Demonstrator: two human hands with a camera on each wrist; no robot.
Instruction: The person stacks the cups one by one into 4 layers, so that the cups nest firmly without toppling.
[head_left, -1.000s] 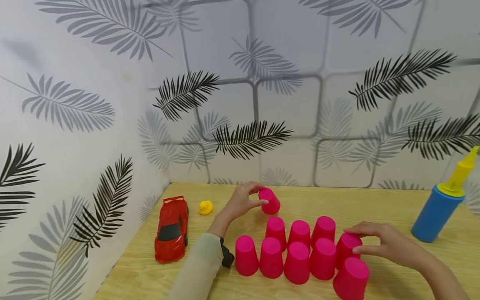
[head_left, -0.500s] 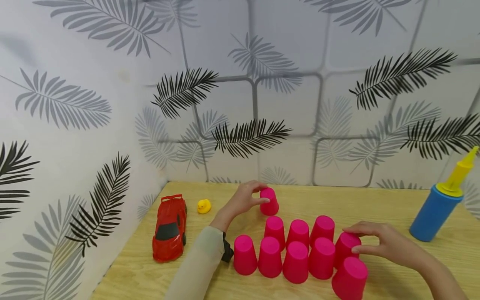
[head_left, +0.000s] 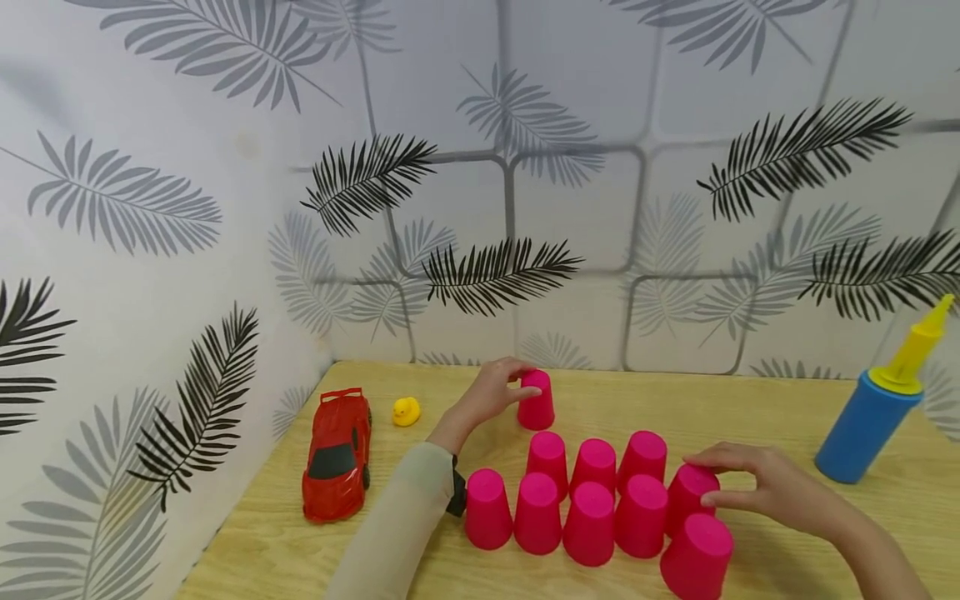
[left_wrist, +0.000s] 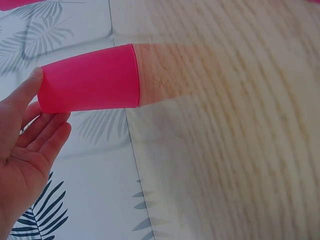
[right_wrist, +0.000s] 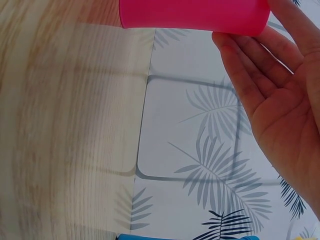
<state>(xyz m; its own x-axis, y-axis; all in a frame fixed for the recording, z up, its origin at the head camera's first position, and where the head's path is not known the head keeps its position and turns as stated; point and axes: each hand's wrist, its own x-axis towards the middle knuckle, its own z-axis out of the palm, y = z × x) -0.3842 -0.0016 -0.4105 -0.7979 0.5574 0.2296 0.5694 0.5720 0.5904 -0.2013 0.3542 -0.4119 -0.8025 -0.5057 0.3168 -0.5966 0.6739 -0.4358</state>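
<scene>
At the back of the table, my left hand (head_left: 483, 397) pinches an upside-down pink cup (head_left: 537, 407) near its closed top. The left wrist view has the thumb and fingers of the left hand (left_wrist: 30, 150) at the base of this pink cup (left_wrist: 92, 80), its rim right at the wood. My right hand (head_left: 772, 487) grips another inverted pink cup (head_left: 684, 500) between thumb and fingers, at the right end of the back row. Several more inverted pink cups (head_left: 588, 525) stand close together in two rows, with one (head_left: 697, 557) at the front right.
Left on the wooden table (head_left: 255, 542) are a red toy car (head_left: 335, 458) and a small yellow rubber duck (head_left: 406, 412). A blue and yellow hand pump (head_left: 866, 429) stands upright at the right. A leaf-patterned wall (head_left: 570, 217) rises behind the table's back edge.
The cup in my left hand has gone from tilted to upright, moving slightly towards the back. My right hand keeps its grip in place.
</scene>
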